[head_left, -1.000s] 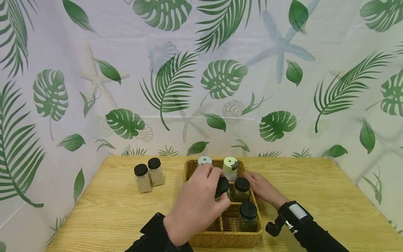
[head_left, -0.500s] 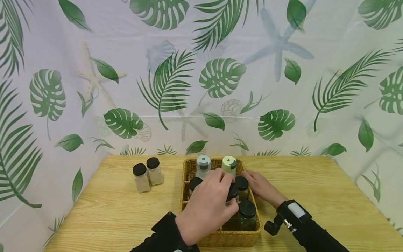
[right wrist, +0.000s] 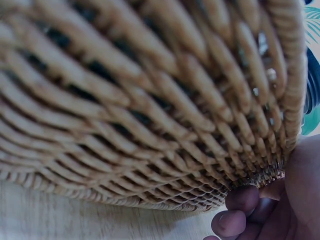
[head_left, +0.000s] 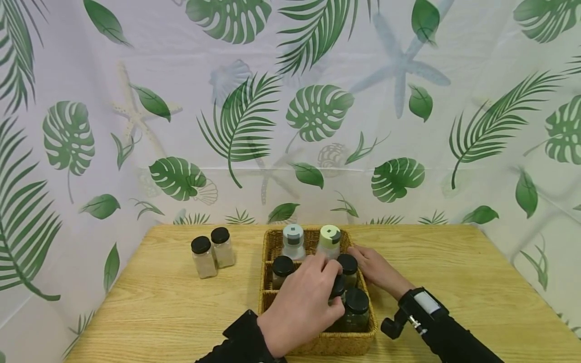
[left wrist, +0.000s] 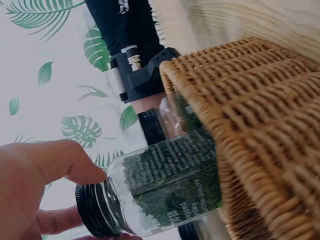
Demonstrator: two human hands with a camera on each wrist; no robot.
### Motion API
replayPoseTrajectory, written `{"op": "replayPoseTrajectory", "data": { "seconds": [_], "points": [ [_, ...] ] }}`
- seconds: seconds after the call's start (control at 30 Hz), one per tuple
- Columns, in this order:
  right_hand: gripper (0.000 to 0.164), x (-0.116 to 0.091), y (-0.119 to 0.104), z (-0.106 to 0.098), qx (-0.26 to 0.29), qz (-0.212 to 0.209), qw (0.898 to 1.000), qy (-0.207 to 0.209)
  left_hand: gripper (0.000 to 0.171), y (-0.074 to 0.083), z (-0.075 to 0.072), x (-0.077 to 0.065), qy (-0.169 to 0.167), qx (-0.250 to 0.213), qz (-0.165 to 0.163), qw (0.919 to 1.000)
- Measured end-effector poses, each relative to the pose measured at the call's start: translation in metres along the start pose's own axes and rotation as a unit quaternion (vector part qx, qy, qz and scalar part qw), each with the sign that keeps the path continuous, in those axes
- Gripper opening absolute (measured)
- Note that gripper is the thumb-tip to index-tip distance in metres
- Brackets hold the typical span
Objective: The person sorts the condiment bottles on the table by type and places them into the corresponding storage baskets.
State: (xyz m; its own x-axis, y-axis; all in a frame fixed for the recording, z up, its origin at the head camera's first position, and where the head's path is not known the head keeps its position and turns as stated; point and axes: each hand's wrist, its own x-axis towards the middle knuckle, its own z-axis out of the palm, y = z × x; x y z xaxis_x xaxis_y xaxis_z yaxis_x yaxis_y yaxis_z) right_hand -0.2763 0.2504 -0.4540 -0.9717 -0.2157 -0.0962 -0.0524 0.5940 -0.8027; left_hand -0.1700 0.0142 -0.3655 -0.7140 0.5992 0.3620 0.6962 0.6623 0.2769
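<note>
My left hand (head_left: 306,300) pinches the black lid of a clear jar of green dried herb (left wrist: 167,177). The jar's lower end is inside the wicker basket (head_left: 329,345), at its front part, close beside another black-lidded jar (head_left: 357,308) at the front right corner. My right hand (head_left: 375,268) grips the basket's right side near the back; in the right wrist view its curled fingers (right wrist: 242,200) lie against the weave. Two more black-lidded jars (head_left: 283,267) stand in the middle row, and white bottles with a blue cap (head_left: 293,234) and a yellow-green cap (head_left: 330,236) at the back.
Left of the basket, two black-lidded jars (head_left: 204,259) stand side by side on the wooden table (head_left: 159,307). Dividers (head_left: 268,291) split the basket into compartments. A leaf-printed cloth (head_left: 254,121) hangs behind the table.
My left hand has carried the jar to the right and toward me, over the front part of the basket, uncovering the middle-left jar and the blue-capped bottle. My right hand stays put.
</note>
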Motion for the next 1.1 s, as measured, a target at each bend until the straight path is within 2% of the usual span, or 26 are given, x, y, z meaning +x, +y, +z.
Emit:
{"op": "replayPoseTrajectory", "data": {
  "seconds": [0.27, 0.67, 1.0, 1.1],
  "points": [
    [0.046, 0.002, 0.002, 0.001, -0.003, 0.002, 1.000, -0.001, 0.028, -0.003, 0.011, -0.003, -0.026, -0.002, -0.009, 0.9996],
    [0.049, -0.002, -0.001, 0.000, -0.005, 0.002, 1.000, 0.001, 0.032, -0.007, 0.024, -0.009, -0.063, 0.000, -0.001, 0.9980],
    [0.043, 0.000, -0.003, 0.000, -0.006, -0.001, 1.000, 0.005, 0.034, -0.008, 0.027, -0.008, -0.072, 0.016, -0.010, 0.9972],
    [0.044, -0.001, -0.003, 0.000, -0.005, 0.000, 1.000, 0.005, 0.036, -0.008, 0.026, -0.008, -0.072, 0.027, -0.001, 0.9970]
  ]
}}
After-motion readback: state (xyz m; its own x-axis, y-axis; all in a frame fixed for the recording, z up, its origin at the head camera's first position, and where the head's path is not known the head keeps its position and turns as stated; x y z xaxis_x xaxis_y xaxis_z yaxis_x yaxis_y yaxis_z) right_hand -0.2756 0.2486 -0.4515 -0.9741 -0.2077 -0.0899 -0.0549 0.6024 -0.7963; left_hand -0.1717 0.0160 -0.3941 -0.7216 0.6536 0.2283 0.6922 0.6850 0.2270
